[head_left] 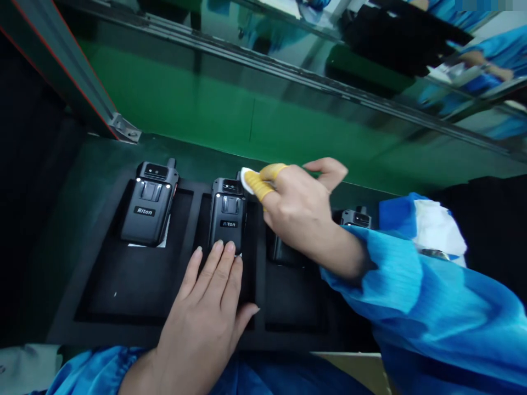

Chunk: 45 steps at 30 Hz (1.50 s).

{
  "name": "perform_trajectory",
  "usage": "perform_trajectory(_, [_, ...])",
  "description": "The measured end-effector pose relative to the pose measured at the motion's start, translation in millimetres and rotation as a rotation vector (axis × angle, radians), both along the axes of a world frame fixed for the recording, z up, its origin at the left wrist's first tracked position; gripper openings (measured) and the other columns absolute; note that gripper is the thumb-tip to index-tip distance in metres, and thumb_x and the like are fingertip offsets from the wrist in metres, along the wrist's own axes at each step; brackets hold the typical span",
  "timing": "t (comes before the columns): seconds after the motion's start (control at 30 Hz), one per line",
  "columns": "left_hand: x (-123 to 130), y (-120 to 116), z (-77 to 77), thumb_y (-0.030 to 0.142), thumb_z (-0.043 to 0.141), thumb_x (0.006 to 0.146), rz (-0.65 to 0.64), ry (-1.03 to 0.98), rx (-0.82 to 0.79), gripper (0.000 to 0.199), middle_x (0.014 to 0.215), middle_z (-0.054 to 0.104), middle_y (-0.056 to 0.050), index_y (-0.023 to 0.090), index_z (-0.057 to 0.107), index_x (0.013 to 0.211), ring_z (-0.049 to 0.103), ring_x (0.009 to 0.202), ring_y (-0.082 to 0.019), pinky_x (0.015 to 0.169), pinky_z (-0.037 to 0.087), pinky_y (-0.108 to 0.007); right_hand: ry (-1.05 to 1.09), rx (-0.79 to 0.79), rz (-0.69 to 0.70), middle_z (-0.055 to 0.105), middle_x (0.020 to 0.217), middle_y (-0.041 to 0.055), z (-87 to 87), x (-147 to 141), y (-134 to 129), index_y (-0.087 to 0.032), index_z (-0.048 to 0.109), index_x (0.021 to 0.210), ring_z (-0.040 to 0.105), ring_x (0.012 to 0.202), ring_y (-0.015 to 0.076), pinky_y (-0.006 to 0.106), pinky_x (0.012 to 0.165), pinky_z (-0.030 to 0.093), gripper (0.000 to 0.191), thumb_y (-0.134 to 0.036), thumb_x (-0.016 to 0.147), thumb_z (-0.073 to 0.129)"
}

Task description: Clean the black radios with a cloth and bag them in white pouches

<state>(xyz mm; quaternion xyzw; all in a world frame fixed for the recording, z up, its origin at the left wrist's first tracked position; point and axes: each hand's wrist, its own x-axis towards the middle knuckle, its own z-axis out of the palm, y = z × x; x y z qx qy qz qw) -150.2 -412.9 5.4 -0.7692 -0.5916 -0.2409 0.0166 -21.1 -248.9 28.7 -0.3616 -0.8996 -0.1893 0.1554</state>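
My left hand [203,310] lies flat, fingers stretched out, with its fingertips on the lower end of the middle walkie-talkie [229,211], a black handset marked "Riton". In my right hand [302,206], yellow finger covers wrap the fingers that pinch a small white wiping pad [246,180] at this handset's antenna corner. Another handset of the same kind [145,222] lies to the left on a bit of white paper. A third handset [287,252] is mostly hidden under my right hand. Behind my right sleeve, the top of a further handset [356,218] shows.
The handsets lie in recesses of a black tray [164,330]. At the right stand a blue box [396,215] and white cloth or tissue [438,226]. A green panel [247,115] with metal rails closes off the back; blue-sleeved people are beyond it. A metal post [78,60] rises at left.
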Motion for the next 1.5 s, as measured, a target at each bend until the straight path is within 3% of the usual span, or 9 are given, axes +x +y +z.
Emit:
perform_trajectory(0.17, [-2.1,0.2,0.0,0.032,0.041,0.098,-0.004,0.005,0.002,0.040,0.130,0.063,-0.016,0.004,0.063,0.117,0.058,0.122,-0.030,0.110,0.038,-0.050,-0.106,0.066,0.151,0.062,0.077,-0.0019,-5.0,2.0,-3.8,-0.021,0.067,0.073,0.046,0.075,0.0116,0.038,0.089,0.018,0.035,-0.008,0.092,0.040])
perform_trajectory(0.27, [-1.6,0.6,-0.2,0.031,0.041,0.098,-0.002,0.004,0.014,0.040,0.129,0.063,-0.016,0.004,0.063,0.117,0.059,0.122,-0.030,0.109,0.039,-0.050,-0.080,0.106,0.100,0.062,0.075,-0.0012,-4.2,13.2,0.5,-0.019,0.066,0.068,0.045,0.073,0.0121,0.038,0.087,0.018,0.037,-0.009,0.092,0.040])
perform_trajectory(0.37, [-1.3,0.4,-0.6,0.031,0.041,0.098,-0.006,0.011,0.022,0.040,0.129,0.063,-0.017,0.004,0.063,0.116,0.059,0.121,-0.031,0.109,0.038,-0.051,-0.047,0.069,0.050,0.064,0.080,-0.0003,0.5,12.0,2.8,-0.020,0.069,0.077,0.047,0.074,0.0120,0.039,0.086,0.019,0.041,-0.014,0.097,0.033])
perform_trajectory(0.57, [-3.2,-0.2,1.1,0.032,0.042,0.098,-0.016,0.037,-0.005,0.040,0.130,0.063,-0.016,0.004,0.062,0.118,0.059,0.122,-0.031,0.109,0.039,-0.052,-0.150,-0.103,0.229,0.064,0.088,-0.0051,9.7,-12.7,0.9,-0.027,0.068,0.082,0.048,0.078,0.0106,0.038,0.090,0.024,0.046,-0.017,0.100,0.027])
perform_trajectory(0.9, [-4.6,2.1,3.4,0.030,0.042,0.098,-0.035,0.048,0.005,0.039,0.129,0.063,-0.018,0.003,0.062,0.117,0.059,0.121,-0.033,0.102,0.047,-0.054,-0.109,-0.096,0.014,0.066,0.079,0.0003,19.8,20.5,-4.5,-0.021,0.068,0.071,0.048,0.069,0.0107,0.040,0.083,0.027,0.051,-0.023,0.099,0.026])
perform_trajectory(1.1, [-6.1,-2.6,8.6,0.031,0.039,0.098,-0.017,0.083,-0.044,0.043,0.130,0.062,-0.019,0.001,0.061,0.120,0.057,0.123,-0.034,0.104,0.044,-0.059,-0.032,0.062,0.303,0.066,0.076,-0.0004,4.1,0.8,-37.7,-0.020,0.069,0.079,0.047,0.070,0.0126,0.037,0.081,0.023,0.033,-0.012,0.094,0.040])
perform_trajectory(1.23, [-7.4,-3.4,8.8,0.031,0.036,0.099,-0.024,0.101,-0.046,0.045,0.127,0.064,-0.019,0.000,0.062,0.118,0.060,0.119,-0.034,0.102,0.047,-0.057,-0.049,0.118,0.387,0.064,0.076,-0.0007,-2.6,-6.8,-42.2,-0.020,0.070,0.081,0.045,0.072,0.0134,0.037,0.084,0.022,0.032,-0.010,0.092,0.041])
perform_trajectory(1.33, [-7.5,-2.8,6.4,0.030,0.037,0.099,-0.031,0.087,-0.038,0.044,0.127,0.064,-0.020,0.000,0.063,0.117,0.060,0.120,-0.033,0.101,0.048,-0.056,-0.128,0.090,0.358,0.062,0.075,-0.0004,-3.1,7.1,-39.2,-0.020,0.067,0.073,0.045,0.073,0.0137,0.037,0.083,0.022,0.034,-0.010,0.092,0.040])
perform_trajectory(1.5, [-6.8,-3.7,6.2,0.029,0.040,0.098,-0.032,0.031,-0.023,0.041,0.128,0.063,-0.020,0.001,0.064,0.115,0.059,0.122,-0.032,0.104,0.048,-0.052,-0.121,0.016,0.154,0.061,0.073,0.0023,8.2,25.5,-30.8,-0.018,0.062,0.063,0.046,0.069,0.0123,0.036,0.076,0.025,0.037,-0.011,0.090,0.038])
